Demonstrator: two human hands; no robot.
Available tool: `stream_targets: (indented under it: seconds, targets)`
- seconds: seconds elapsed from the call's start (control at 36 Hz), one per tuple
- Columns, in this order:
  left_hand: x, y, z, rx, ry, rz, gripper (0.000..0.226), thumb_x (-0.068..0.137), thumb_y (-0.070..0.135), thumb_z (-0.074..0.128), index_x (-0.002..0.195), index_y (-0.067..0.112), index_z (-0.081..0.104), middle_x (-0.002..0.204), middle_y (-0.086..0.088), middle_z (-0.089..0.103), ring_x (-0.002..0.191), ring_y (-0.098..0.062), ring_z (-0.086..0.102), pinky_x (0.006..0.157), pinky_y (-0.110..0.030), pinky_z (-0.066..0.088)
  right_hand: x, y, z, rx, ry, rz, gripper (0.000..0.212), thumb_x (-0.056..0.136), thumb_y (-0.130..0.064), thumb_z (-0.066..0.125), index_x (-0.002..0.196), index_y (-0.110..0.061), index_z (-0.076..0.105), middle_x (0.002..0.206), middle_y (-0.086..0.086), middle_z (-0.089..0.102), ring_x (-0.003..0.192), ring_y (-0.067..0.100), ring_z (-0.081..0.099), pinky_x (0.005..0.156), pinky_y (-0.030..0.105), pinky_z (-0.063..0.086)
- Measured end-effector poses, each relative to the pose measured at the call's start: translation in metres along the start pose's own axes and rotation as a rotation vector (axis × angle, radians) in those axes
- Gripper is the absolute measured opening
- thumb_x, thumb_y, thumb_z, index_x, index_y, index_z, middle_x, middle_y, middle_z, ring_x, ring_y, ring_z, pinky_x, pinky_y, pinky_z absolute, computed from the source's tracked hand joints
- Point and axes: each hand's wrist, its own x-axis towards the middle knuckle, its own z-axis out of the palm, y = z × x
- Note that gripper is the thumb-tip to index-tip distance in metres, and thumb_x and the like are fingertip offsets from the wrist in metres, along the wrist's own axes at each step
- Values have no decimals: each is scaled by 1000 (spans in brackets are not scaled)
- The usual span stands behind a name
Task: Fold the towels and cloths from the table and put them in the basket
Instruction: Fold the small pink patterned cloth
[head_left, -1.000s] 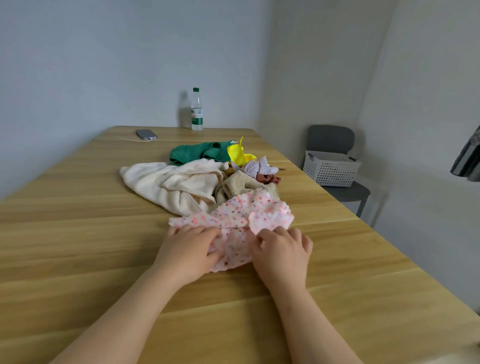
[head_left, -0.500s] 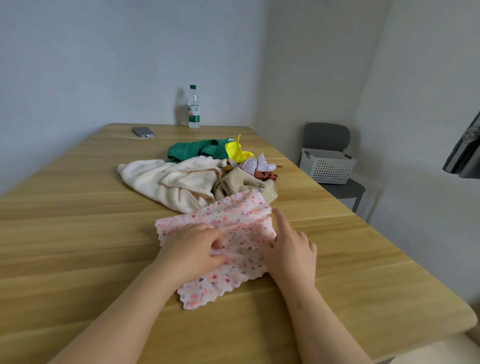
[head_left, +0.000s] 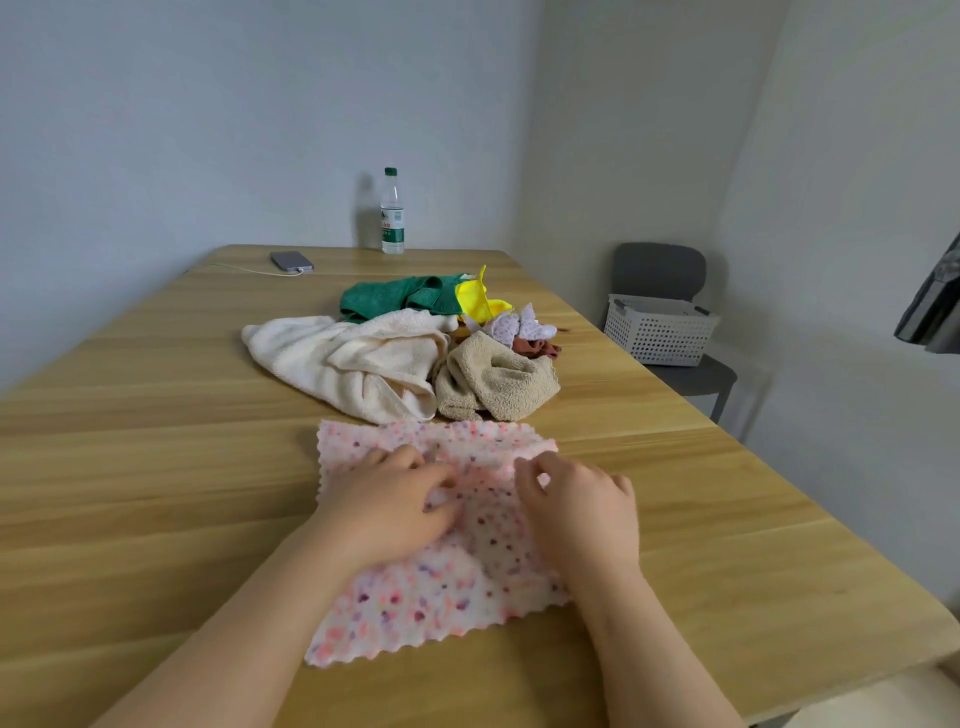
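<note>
The pink spotted cloth (head_left: 441, 597) lies flat on the wooden table (head_left: 156, 467) under both hands. The left hand (head_left: 387, 504) pinches a crease in it. The right hand (head_left: 576, 512) rests curled on it, grip unclear. Beyond sits the towel heap (head_left: 363, 358). Farther right, the white perforated basket (head_left: 657, 332) stands on a grey chair (head_left: 660, 270), contents unseen.

Both arms are bare: behind the left grip (head_left: 395, 506) and the right grip (head_left: 576, 512), wrists and forearms show uncovered to the frame's edge. A pale cream patch (head_left: 883, 696) far behind the right grip may be clothing; unclear.
</note>
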Motion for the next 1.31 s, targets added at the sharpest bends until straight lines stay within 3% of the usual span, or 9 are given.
stream_targets:
  seconds: [0.11,0.25,0.33,0.42,0.56,0.75,0.86,1.11,1.31]
  targets:
    - [-6,8,-4,-128,31,28,28,99,45,27,100,26,48,100,7,39,115,-16,40,93,-34,38,-10,13,-7,-92,19,80,38,97,-43,31,86,-23,60,72,-4,60,73,20,55,80,31,29]
    - [-5,10,-1,1,368,23,29,96,36,39,120,22,46,115,-2,47,111,-25,48,79,-32,37,-5,4,-11,35,263,-165,24,90,-34,50,96,-21,69,93,0,68,88,27,61,70,35,41]
    - [-4,5,4,19,165,-39,44,93,43,37,135,29,32,136,2,38,126,-24,39,96,-36,36,4,-8,-11,20,-194,-250,44,96,-49,37,137,-35,41,145,-9,37,134,18,32,104,35,26]
    - [-2,2,14,72,-6,-54,51,92,56,29,140,37,24,151,4,22,140,-24,18,111,-43,20,5,-4,1,-10,-426,-235,49,95,-57,31,141,-42,30,151,-14,26,140,13,18,110,36,15]
    - [3,6,19,-13,-93,78,62,92,65,19,146,44,-1,157,12,-9,145,-16,-12,117,-41,-7,-3,26,-8,-99,-346,-84,49,93,-61,29,134,-36,41,144,-15,39,136,10,29,106,37,21]
    - [5,25,19,-46,88,189,61,83,61,14,138,40,30,148,14,18,138,-11,19,112,-36,12,-11,43,-29,-200,-204,-19,38,98,-43,34,130,-29,46,139,-10,43,130,17,36,102,35,25]
    - [6,21,21,74,-51,130,70,81,74,8,145,45,13,156,13,6,144,-12,1,116,-43,-1,2,37,-18,-97,-359,-15,39,96,-45,34,123,-26,54,133,-8,51,125,15,41,105,38,22]
    - [6,2,22,17,-131,84,122,36,99,-10,145,44,-8,155,13,-17,143,-16,-18,113,-53,-6,3,33,-12,-113,-303,-92,54,95,-55,33,143,-31,29,154,-6,18,145,18,6,114,45,5]
    - [-5,2,10,-260,220,207,43,76,66,43,107,37,54,114,16,44,111,-7,43,90,-26,34,-54,59,-33,34,-62,-283,22,88,-33,60,108,-26,64,113,-7,56,103,17,50,92,32,39]
